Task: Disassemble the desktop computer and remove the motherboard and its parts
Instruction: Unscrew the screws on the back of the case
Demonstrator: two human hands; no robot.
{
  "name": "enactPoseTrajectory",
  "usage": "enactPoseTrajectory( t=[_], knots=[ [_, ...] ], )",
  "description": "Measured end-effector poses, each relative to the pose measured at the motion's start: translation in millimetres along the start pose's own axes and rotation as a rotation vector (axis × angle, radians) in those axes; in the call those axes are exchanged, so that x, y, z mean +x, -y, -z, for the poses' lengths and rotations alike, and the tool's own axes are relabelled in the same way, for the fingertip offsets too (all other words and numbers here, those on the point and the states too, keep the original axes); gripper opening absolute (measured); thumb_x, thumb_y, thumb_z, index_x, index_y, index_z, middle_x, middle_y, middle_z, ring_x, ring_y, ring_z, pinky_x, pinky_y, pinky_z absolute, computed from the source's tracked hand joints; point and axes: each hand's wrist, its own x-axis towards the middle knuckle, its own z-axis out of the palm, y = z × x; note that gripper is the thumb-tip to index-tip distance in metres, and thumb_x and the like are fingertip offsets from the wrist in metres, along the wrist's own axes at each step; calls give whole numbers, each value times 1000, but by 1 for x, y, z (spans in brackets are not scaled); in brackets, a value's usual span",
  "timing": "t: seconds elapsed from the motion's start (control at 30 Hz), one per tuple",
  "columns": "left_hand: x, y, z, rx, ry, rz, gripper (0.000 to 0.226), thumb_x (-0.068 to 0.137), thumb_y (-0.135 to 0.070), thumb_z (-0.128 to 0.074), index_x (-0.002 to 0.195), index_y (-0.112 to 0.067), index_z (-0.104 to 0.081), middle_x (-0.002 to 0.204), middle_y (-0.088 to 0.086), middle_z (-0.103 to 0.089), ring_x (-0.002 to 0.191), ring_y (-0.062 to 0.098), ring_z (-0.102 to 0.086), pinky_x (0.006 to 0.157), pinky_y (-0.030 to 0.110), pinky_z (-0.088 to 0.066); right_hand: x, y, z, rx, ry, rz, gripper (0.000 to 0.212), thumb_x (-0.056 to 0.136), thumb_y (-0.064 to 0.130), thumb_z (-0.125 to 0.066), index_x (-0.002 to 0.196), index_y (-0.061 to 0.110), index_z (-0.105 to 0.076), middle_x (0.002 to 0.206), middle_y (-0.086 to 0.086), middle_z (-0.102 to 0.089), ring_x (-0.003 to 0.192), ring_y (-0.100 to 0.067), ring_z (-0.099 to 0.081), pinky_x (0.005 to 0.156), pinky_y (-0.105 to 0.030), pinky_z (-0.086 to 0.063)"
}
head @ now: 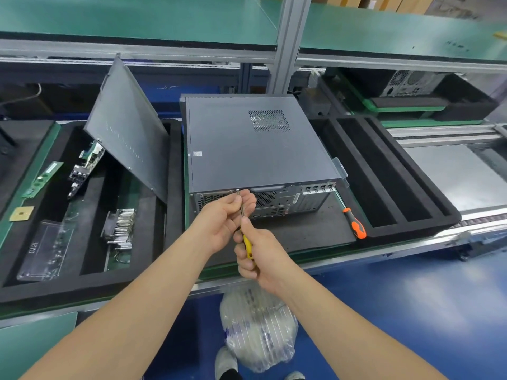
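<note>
Head view: desktop computer [255, 144] at centre on dark mat [307, 229], cover on, rear panel facing near. Right hand [263, 253] grips yellow screwdriver [247, 245] handle; left hand [227, 215] pinches shaft near tip, at rear top edge. Risks: tip slips, strips screw head; freed screw drops to floor [411, 311].

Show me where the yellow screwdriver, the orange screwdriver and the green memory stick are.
yellow screwdriver [248, 246], head view, handle.
orange screwdriver [356, 226], head view, handle grip.
green memory stick [42, 180], head view, middle of board.

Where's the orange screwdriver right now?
In the head view, the orange screwdriver lies on the dark mat, right of the computer case, beside the near left corner of the black foam tray.
</note>
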Motion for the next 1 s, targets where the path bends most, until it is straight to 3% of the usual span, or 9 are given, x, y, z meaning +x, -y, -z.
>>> enactPoseTrajectory(
  t=[0.13,0.2,0.27,0.47,0.57,0.63,0.73,0.9,1.0],
  knots=[
    [-2,5,-3,-11,6,-22,25,107,3,-42,117,6,-65,103,16,-78,91,22,-78,71,25,-62,-6,9,-2,-914,-335,272,50,103,52,-44,81,11,-62,73,-8,-68,57,-26,-63,51,-33,-46],
    [-3,6,-5,23,-2,-42,26,108,1,-41,117,5,-65,105,17,-78,95,24,-78,73,27,-62,-4,11,1,-1423,-554,410,39,105,43,-46,95,11,-66,92,-11,-69,82,-33,-69,61,-34,-41],
    [-4,7,-7,46,-26,-54,25,108,-1,-43,118,5,-65,106,17,-78,96,24,-78,75,29,-63,-3,14,2,-1568,-619,510,30,104,36,-50,100,12,-66,97,-10,-70,89,-35,-69,62,-34,-37],
    [-7,5,-19,88,-93,-58,21,104,0,-53,121,7,-63,104,14,-73,83,19,-76,73,23,-63,-1,20,12,-1181,-431,445,46,99,55,-48,78,15,-55,83,-11,-68,74,-32,-66,61,-36,-49],
    [-10,0,-21,143,-101,1,20,105,-3,-51,119,-1,-66,97,7,-76,80,13,-76,65,25,-63,0,23,16,-346,-70,81,54,98,64,-47,85,14,-64,62,-7,-64,44,-21,-53,43,-29,-42],
    [-12,-4,-20,196,-111,41,19,105,-6,-52,114,-8,-69,92,1,-79,78,9,-77,62,26,-62,-1,20,23,209,190,-160,47,102,58,-47,91,15,-62,68,-7,-56,46,-14,-45,39,-23,-33],
    [-12,-7,-19,135,-99,42,20,106,-2,-50,114,-3,-69,92,6,-80,81,13,-78,69,24,-63,3,13,31,606,417,-260,38,107,40,-46,90,11,-62,73,-5,-53,46,-10,-39,35,-21,-35],
    [-14,-9,-19,113,-80,39,23,106,0,-46,117,2,-66,97,11,-78,83,17,-78,71,25,-64,3,14,20,339,229,-129,31,107,36,-51,92,10,-59,69,-5,-56,46,-12,-41,37,-22,-32],
    [-14,-6,-21,122,-75,6,26,107,4,-42,124,8,-61,106,18,-74,90,24,-76,74,28,-64,-3,19,16,-450,-147,242,30,99,34,-63,82,9,-63,66,-9,-66,50,-24,-61,45,-39,-51]
  ],
)
